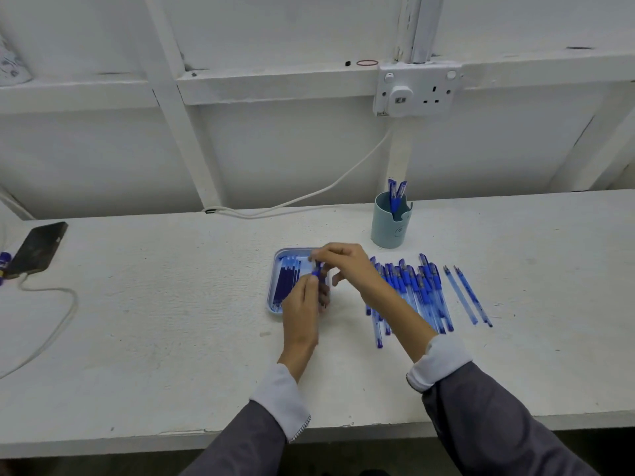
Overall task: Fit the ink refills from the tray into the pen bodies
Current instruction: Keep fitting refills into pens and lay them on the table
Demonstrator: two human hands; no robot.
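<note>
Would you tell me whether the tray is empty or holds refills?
Not empty: several dark blue refills lie side by side in the tray.

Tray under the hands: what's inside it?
Dark blue ink refills lie lengthwise in the left half of the tray. The left hand and right hand cover its right half; anything there is hidden.

The pens (417, 293) on the right look like clear blue plastic. The tray (279, 269) and cup (390, 225) seem smooth matt plastic. The table (154, 321) is rough white-painted. Sleeves (488, 424) are grey cloth.
</note>
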